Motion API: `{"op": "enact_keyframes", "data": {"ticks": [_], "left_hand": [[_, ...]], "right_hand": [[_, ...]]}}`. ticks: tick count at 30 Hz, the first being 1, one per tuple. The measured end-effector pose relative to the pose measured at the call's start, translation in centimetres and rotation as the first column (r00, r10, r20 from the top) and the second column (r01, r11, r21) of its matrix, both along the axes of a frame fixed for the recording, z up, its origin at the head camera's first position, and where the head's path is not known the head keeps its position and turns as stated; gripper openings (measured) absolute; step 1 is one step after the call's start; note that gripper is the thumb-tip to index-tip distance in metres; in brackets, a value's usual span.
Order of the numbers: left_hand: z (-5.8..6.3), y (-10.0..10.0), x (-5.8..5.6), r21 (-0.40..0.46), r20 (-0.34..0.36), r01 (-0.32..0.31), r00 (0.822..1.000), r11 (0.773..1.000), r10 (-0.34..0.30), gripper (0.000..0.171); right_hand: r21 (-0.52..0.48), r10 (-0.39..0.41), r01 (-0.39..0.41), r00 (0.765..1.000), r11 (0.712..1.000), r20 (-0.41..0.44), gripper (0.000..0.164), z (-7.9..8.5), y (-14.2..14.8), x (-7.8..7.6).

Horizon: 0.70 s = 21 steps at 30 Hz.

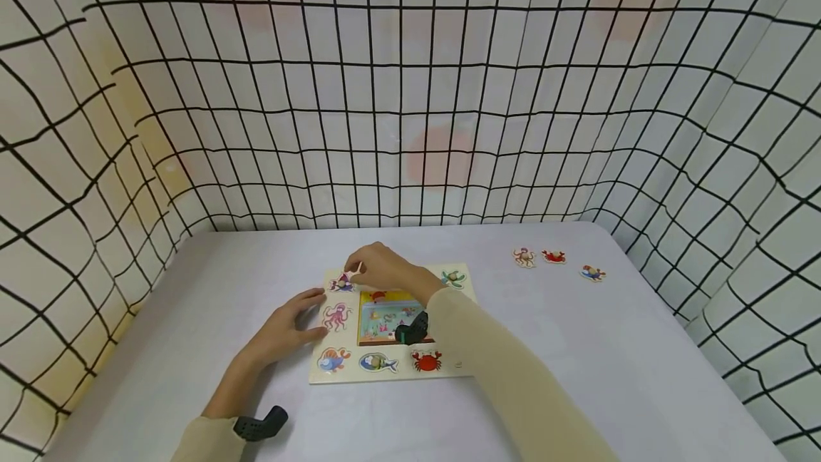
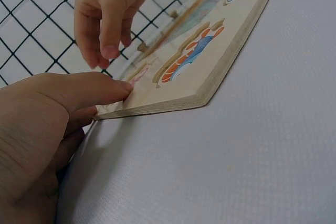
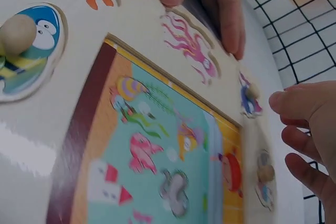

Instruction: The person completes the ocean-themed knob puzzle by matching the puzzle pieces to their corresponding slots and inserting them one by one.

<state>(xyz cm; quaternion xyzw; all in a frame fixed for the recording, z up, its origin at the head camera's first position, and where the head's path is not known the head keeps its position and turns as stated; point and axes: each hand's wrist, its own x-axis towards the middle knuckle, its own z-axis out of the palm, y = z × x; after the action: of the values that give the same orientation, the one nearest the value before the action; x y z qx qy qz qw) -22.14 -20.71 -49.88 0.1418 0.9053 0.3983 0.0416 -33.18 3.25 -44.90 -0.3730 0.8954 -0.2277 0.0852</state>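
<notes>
A wooden sea-animal puzzle board lies flat on the table. My left hand touches its left edge, thumb extended onto the top face beside the pink octopus recess. Over the far left corner, my right hand hovers by a purple knobbed piece that sits on the board. A gap shows between its fingertips and that knob in the right wrist view. Also on the board are a blue fish piece, a red crab piece and a green turtle piece. My right sleeve hides the board's near right part.
Three loose pieces lie at the back right of the white table: an octopus, a red crab and a blue-and-orange creature. Black netting rises behind the table and along both sides.
</notes>
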Motion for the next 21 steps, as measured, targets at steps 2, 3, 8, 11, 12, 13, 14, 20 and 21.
{"op": "enact_keyframes", "data": {"ticks": [2, 3, 8, 11, 12, 13, 14, 20, 21], "left_hand": [[-0.1, -0.1, 0.0, 0.004, 0.006, -0.003, 1.0, 1.0, 0.003, 0.072], [-0.1, -0.1, 0.0, 0.005, 0.007, -0.003, 1.0, 1.0, 0.003, 0.072], [-0.4, 0.0, -0.2, -0.002, 0.015, -0.013, 1.0, 1.0, 0.013, 0.073], [-0.4, 0.0, -0.1, -0.007, 0.017, -0.021, 1.0, 1.0, 0.022, 0.073], [-0.4, 0.0, -0.1, -0.01, 0.014, -0.022, 1.0, 1.0, 0.022, 0.073], [-0.3, 0.0, -0.1, -0.013, 0.011, -0.022, 1.0, 1.0, 0.023, 0.073], [-0.3, 0.0, 0.0, -0.012, 0.006, -0.021, 1.0, 1.0, 0.021, 0.073], [-0.4, -0.1, 0.0, -0.001, -0.003, -0.019, 1.0, 1.0, 0.019, 0.072], [-0.4, -0.1, 0.0, -0.001, 0.001, -0.018, 1.0, 1.0, 0.018, 0.072]], "right_hand": [[-0.022, 0.001, -0.002, 1.0, 1.0, -0.019, 0.023, 0.2, 0.7, -0.3], [-0.033, -0.002, 0.002, 1.0, 0.999, -0.026, 0.024, 0.3, 1.1, -0.5], [-0.058, -0.004, 0.002, 0.999, 0.998, -0.046, 0.025, 0.9, 3.3, -1.1], [-0.067, -0.007, 0.003, 0.998, 0.998, -0.069, 0.025, 1.2, 4.9, -1.3], [-0.069, -0.013, 0.008, 0.997, 0.998, -0.076, 0.025, 1.3, 5.5, -1.4], [-0.065, -0.022, 0.017, 0.996, 0.998, -0.082, 0.025, 1.3, 6.1, -1.5], [-0.065, -0.032, 0.027, 0.996, 0.998, -0.089, 0.025, 1.4, 6.7, -1.5], [-0.073, -0.114, 0.108, 0.99, 0.991, -0.088, 0.027, 1.7, 10.4, -1.7], [-0.074, -0.129, 0.123, 0.988, 0.99, -0.086, 0.027, 1.7, 11.0, -1.8]]}}
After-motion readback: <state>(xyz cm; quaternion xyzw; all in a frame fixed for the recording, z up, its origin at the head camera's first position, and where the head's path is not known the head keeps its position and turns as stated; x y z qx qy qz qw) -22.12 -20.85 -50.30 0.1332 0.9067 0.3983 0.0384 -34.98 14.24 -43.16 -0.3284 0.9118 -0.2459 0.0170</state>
